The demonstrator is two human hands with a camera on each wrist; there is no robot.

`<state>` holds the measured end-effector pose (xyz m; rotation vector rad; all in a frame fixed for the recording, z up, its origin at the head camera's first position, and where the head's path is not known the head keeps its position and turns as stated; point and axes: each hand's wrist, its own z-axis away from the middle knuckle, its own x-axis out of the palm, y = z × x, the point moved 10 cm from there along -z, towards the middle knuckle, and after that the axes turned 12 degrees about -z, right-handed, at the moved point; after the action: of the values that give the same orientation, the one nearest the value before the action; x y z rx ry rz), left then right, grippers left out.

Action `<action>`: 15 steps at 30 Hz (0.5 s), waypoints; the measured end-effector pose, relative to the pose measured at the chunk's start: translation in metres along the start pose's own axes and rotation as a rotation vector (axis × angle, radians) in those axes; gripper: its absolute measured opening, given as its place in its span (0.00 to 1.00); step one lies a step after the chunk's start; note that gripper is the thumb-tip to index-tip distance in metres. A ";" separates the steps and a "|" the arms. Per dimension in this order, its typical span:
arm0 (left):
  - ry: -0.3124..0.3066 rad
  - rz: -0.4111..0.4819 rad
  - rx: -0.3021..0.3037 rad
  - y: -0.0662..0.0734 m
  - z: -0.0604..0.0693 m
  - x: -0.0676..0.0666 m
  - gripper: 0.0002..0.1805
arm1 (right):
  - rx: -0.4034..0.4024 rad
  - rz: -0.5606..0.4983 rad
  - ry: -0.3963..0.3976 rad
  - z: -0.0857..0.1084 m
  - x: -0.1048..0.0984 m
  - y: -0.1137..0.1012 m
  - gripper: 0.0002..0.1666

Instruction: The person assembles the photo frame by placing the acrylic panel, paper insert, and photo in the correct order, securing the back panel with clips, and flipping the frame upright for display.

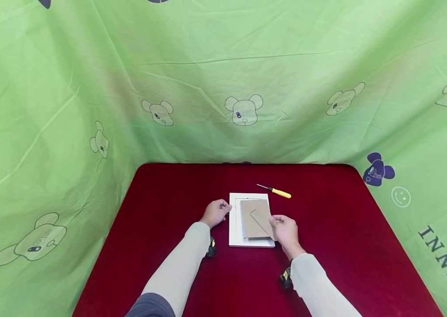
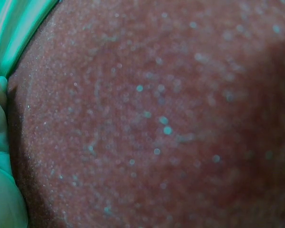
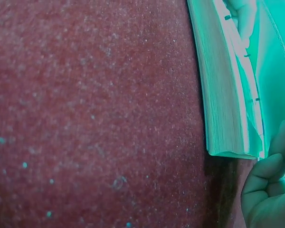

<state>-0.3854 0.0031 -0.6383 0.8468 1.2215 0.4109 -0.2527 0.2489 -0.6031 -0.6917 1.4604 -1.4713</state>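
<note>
A white picture frame (image 1: 232, 229) lies on the red table, its thick side edge facing the right wrist view. Over it is a brown backing board (image 1: 253, 226) with a folding stand cut into it; the board's right side is tilted up. At the board's lower right edge, my right hand (image 1: 285, 230) pinches it between thumb and fingers. My left hand (image 1: 216, 213) holds the frame's left edge with bent fingers. In the left wrist view only part of the left hand (image 2: 1, 156) shows, at the border. The right hand (image 3: 270, 190) appears beside the frame's corner.
Beyond the frame lies a screwdriver (image 1: 280, 193) with a yellow handle. The red cloth-covered table (image 1: 175, 189) stretches to both sides. Green printed fabric (image 1: 207, 79) hangs behind the table and at its sides.
</note>
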 end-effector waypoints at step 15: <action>-0.009 0.009 -0.014 -0.002 0.000 0.001 0.12 | 0.034 0.017 -0.011 -0.001 0.008 0.001 0.14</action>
<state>-0.3856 0.0026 -0.6406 0.8420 1.2057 0.4217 -0.2564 0.2425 -0.6061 -0.6645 1.4267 -1.4742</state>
